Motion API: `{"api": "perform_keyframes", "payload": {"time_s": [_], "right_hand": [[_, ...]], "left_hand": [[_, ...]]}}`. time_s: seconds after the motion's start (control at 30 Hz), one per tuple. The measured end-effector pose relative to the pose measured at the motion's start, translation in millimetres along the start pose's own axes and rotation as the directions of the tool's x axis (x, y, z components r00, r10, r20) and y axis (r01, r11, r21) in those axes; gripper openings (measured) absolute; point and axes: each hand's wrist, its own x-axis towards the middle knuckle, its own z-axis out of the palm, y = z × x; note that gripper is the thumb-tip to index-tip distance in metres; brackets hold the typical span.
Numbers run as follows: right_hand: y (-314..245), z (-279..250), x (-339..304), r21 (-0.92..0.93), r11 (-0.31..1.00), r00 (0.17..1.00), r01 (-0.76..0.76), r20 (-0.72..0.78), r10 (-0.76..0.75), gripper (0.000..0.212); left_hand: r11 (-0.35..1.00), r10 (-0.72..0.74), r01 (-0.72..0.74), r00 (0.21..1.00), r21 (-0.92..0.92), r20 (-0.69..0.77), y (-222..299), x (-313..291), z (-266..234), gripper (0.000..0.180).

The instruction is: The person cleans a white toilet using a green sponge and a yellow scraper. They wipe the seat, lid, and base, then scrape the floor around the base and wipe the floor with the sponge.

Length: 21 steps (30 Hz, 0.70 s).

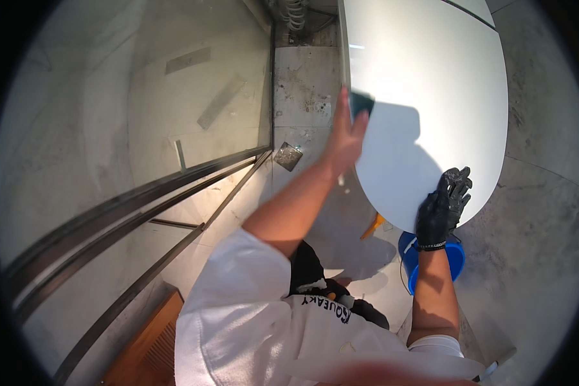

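My bare left hand [349,135] grips a dark green scouring pad [361,103] at the left edge of a large white panel [444,77] with a rounded near end. The pad touches the panel's edge, and its underside is hidden. Over the panel's near right part is my right hand [433,215] in a black glove. It is closed around what looks like a second, crumpled black glove [458,186]. A broad shadow of my arm and hand falls across the white surface.
Below the panel's near end stands a blue bucket [455,258], beside an orange spray-bottle part [372,226]. A framed glass pane [199,83] fills the left side. On the floor lies a dark square plate [288,157]. Brown slatted wood [145,341] is at lower left.
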Motion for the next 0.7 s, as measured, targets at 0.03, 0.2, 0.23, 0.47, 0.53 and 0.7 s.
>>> {"api": "perform_keyframes", "payload": {"time_s": [0.03,0.2,0.23,0.47,0.53,0.7], "right_hand": [[-1,-2,2,0.010,1.000,1.000,-0.004,-0.007,0.005,0.056],[-4,-5,7,-0.031,0.998,0.996,-0.059,0.071,0.062,0.067],[-5,-5,8,0.004,0.998,0.998,-0.067,0.021,0.067,0.067],[-3,-5,17,-0.077,0.986,0.972,-0.146,0.174,0.158,0.069],[-4,-7,19,-0.110,0.982,0.956,-0.154,0.235,0.176,0.070],[-6,-15,23,-0.101,0.986,0.945,-0.129,0.290,0.153,0.069]], "left_hand": [[0.975,-0.110,0.109,0.994,0.194,-0.004,13,34,-7,0.065],[0.974,0.113,-0.102,0.993,0.202,-0.045,41,123,-21,0.067],[0.992,-0.024,0.024,1.000,0.123,-0.004,38,118,-21,0.065],[0.988,-0.133,0.128,0.989,-0.085,-0.061,-26,-56,11,0.062],[0.979,-0.201,0.199,0.973,-0.034,-0.109,-31,-78,19,0.063],[0.796,-0.493,0.443,0.870,-0.413,-0.018,8,-12,4,0.074]]}}
